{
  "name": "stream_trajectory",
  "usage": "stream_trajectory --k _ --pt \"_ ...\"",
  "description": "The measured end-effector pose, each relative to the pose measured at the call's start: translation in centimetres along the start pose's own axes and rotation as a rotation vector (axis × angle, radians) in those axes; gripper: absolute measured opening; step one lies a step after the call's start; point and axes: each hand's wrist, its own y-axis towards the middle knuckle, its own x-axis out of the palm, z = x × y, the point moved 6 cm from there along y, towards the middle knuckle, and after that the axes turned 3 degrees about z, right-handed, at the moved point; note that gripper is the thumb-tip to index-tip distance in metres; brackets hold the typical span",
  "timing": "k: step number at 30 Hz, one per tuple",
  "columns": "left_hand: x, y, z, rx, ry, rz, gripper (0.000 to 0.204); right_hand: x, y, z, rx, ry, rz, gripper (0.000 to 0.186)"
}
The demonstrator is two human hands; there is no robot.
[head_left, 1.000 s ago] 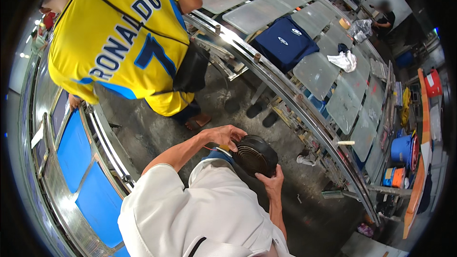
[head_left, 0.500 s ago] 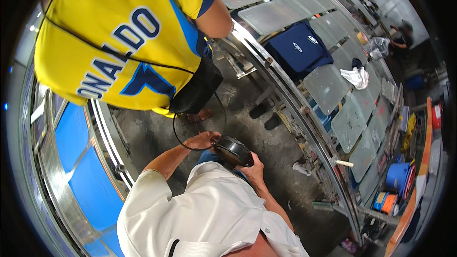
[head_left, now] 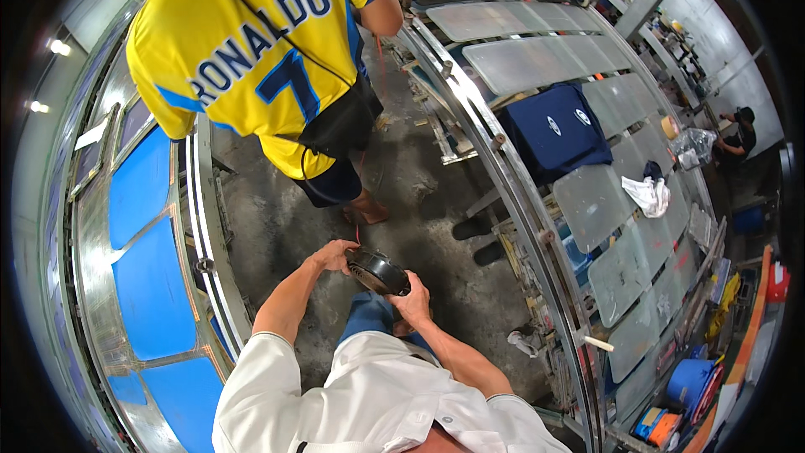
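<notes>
Tipped nearer edge-on since a second ago, the black disc (head_left: 377, 272) I watch is pinched at opposite sides by left hand (head_left: 335, 256) and right hand (head_left: 413, 300), not yet set down.

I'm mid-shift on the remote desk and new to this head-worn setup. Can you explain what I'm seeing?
This view comes from the left of two fisheye cameras on a person's head, looking down; straight edges bend toward the rim. No robot here: the bare left hand and bare right hand are the wearer's, reaching out from a white shirt. Together they hold a thick, round black object by its edges. Ahead, back turned, stands a co-worker in a yellow-and-blue shirt. To the right, flat grey panels carry a dark navy cloth and a crumpled white cloth. To the left are flat blue panels.
</notes>
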Motion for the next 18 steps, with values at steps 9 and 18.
stream_trajectory --k 9,18 --pt "-5.7 -0.3 -4.3 -0.095 -0.092 0.151 0.078 4.0 5.0 -4.1 -0.064 -0.024 -0.086 0.075" --pt "-6.7 -1.5 -0.4 0.075 -0.141 0.396 0.074 0.3 9.2 -10.3 -0.138 -0.184 -0.258 0.067"
